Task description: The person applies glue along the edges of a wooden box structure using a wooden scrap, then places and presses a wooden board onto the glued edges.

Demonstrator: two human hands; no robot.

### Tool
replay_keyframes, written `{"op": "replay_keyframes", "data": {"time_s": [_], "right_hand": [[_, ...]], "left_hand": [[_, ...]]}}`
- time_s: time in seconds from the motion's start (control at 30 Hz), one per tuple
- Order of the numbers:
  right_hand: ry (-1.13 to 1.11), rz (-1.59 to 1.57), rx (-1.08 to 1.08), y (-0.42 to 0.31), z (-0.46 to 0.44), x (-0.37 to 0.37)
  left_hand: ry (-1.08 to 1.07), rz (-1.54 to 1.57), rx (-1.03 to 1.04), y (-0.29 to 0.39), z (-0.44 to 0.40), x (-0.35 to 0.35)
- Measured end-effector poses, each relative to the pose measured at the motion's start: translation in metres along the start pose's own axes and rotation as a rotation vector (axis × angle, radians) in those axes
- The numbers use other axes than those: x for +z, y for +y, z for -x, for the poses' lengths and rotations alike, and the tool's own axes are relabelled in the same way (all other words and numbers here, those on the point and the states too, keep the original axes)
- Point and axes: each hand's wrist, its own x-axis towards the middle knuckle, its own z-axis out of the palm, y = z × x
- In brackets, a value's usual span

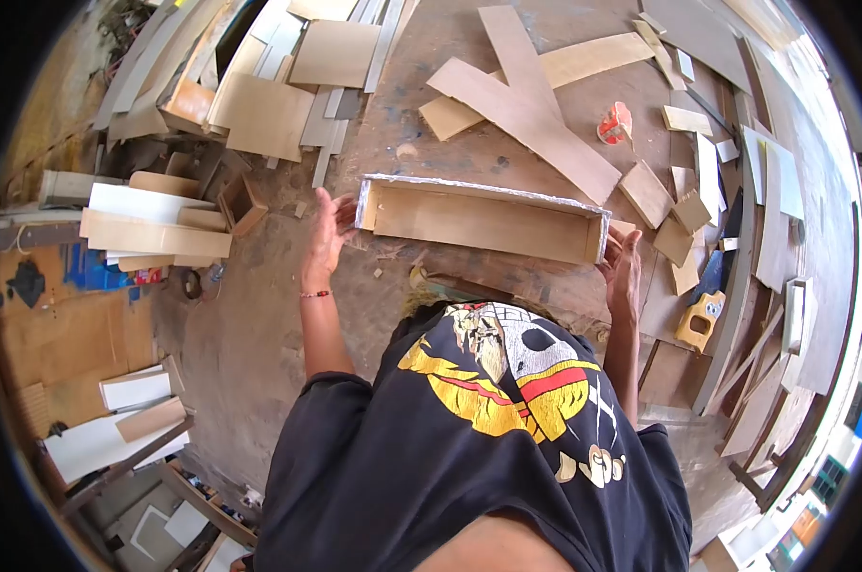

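The box lies on the surface between the left hand, fingers spread at one end, and the right hand at the other; hidden fingertips leave either hand's grip impossible to tell.

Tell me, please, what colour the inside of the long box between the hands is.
Light tan; the long box shows it best in the head view.

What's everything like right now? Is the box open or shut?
Wooden box: open, empty inside
Left hand: open, at one box end
Right hand: open, at the other end
Yellow-handled saw: lying down, not held
Long boards: lying crossed
Bracelet: worn on left wrist
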Motion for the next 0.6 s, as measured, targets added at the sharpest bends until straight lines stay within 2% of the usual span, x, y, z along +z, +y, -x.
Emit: {"op": "replay_keyframes", "data": {"time_s": [0.07,0.3,0.43,0.5,0.53,0.6], "right_hand": [[-0.008,0.009,-0.007,-0.001,0.002,0.002],[-0.003,0.072,-0.015,0.0,0.004,0.006],[-0.047,0.08,-0.026,0.0,0.005,0.003],[-0.179,0.008,-0.027,-0.003,0.007,-0.004],[-0.165,0.011,-0.027,-0.007,0.01,-0.01],[-0.435,0.13,-0.17,-0.016,0.016,-0.021]], "left_hand": [[-0.153,-0.022,-0.025,-0.004,-0.006,0.002],[-0.11,-0.09,0.016,-0.005,-0.003,0.012],[-0.14,-0.021,0.028,-0.009,-0.006,0.009],[-0.205,0.058,0.091,-0.021,-0.011,-0.003],[-0.218,0.059,0.085,-0.024,-0.01,-0.008],[-0.403,0.016,0.182,-0.021,-0.007,-0.019]]}}
